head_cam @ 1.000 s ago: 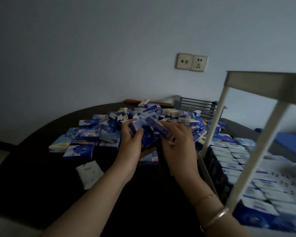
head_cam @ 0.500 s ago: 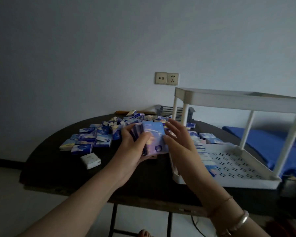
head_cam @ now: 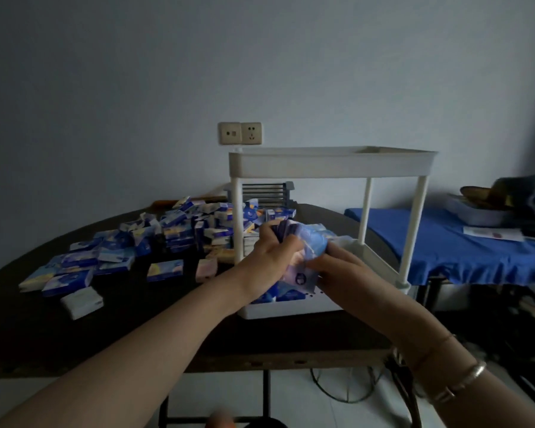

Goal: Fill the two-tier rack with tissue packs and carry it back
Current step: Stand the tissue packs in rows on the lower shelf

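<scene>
A white two-tier rack [head_cam: 331,163] stands on the dark table [head_cam: 28,335], right of centre. Its lower tier holds a few blue tissue packs at the front left; what the top tier holds is hidden behind its rim. My left hand [head_cam: 271,250] and my right hand [head_cam: 342,270] together grip a bundle of blue tissue packs [head_cam: 305,251] in front of the lower tier's opening. A loose pile of tissue packs [head_cam: 167,233] covers the table to the left and behind the rack.
A bed with a blue sheet [head_cam: 464,242] and folded items sits to the right of the table. A double wall socket [head_cam: 240,133] is on the wall behind. A dark slatted rack [head_cam: 267,193] stands behind the pile. Cables [head_cam: 346,387] hang under the table.
The view has pulled back from the table. Both hands have carried the bundle of packs to the right, from the pile to the front of the rack's lower tier.
</scene>
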